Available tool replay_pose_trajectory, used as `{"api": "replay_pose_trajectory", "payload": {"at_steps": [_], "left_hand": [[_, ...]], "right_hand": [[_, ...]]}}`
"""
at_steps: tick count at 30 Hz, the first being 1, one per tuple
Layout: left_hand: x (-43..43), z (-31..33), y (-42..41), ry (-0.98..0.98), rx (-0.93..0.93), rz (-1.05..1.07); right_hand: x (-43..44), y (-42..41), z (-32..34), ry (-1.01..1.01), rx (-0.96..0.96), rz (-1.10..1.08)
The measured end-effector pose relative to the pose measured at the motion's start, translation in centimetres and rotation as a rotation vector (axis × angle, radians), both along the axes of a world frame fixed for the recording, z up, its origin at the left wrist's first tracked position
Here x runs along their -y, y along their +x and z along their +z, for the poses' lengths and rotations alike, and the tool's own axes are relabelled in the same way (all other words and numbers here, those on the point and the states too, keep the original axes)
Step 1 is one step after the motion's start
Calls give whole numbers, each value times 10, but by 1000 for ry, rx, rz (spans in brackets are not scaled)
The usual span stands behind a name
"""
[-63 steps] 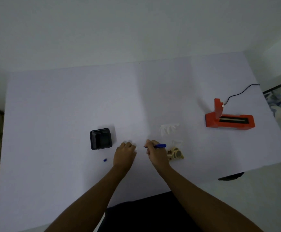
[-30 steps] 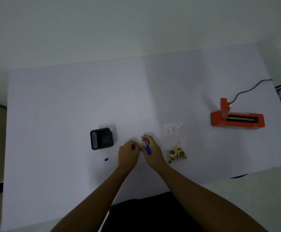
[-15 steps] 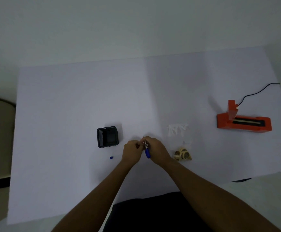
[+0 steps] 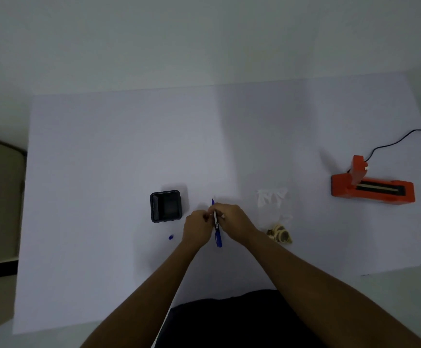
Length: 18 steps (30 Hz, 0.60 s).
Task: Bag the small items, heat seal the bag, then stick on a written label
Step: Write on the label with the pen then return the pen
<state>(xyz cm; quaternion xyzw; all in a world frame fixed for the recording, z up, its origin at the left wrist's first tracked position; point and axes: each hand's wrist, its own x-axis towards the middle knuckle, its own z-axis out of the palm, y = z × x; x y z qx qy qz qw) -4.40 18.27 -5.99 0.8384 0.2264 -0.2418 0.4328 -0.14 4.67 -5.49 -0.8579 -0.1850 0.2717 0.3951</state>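
A blue marker pen (image 4: 216,226) stands nearly upright between my two hands near the table's front middle. My right hand (image 4: 232,221) grips its barrel, tip pointing away from me. My left hand (image 4: 196,228) is closed against the pen from the left; what its fingers pinch is hidden. The pen's small blue cap (image 4: 171,237) lies loose on the table to the left. A sealed clear bag with tan small items (image 4: 281,234) lies just right of my right hand. Further back lies a crumpled clear plastic piece (image 4: 270,197).
A black square container (image 4: 166,209) sits left of my hands. An orange heat sealer (image 4: 372,189) with a black cord (image 4: 392,144) stands at the right of the white table (image 4: 129,146). The table's front edge is close to my body.
The pen has swung from lying sideways in my right hand to pointing away from me. My left hand has moved in to meet the right one. The view shifted slightly.
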Motion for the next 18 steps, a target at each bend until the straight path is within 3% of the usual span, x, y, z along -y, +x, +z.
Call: {"api": "replay_pose_trajectory", "payload": {"at_steps": [7,14,18], "left_hand": [[-8,-10,-2,-14,-55,116],[-16,-18,-5,2,-74,206],[-16,-19,-2,-7,-26,215]], "right_hand": [[-19,5,-16,-70,87,7],[-23,-14,-21,34,46,-227],[-18,-21,-23,-6,35,-313]]}}
